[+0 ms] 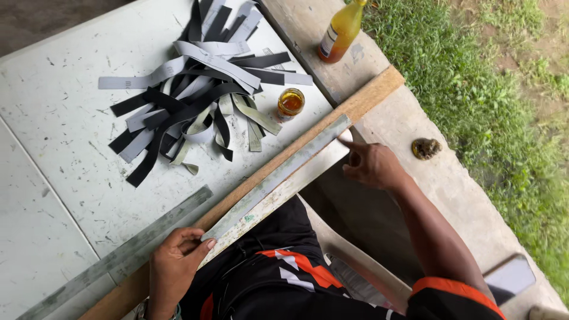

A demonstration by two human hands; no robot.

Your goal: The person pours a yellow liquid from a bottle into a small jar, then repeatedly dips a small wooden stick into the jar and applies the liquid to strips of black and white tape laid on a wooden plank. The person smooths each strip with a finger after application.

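Observation:
A long grey strip lies along a narrow board, beside a long brown wooden batten, at the near edge of a white table. My left hand pinches the strip's near end. My right hand touches its far end with the index finger stretched out. A second grey strip lies flat on the table to the left of my left hand.
A heap of grey, black and greenish strips covers the middle of the table. A small jar of amber liquid stands beside it, and a bottle of amber liquid on a concrete ledge. Grass lies to the right.

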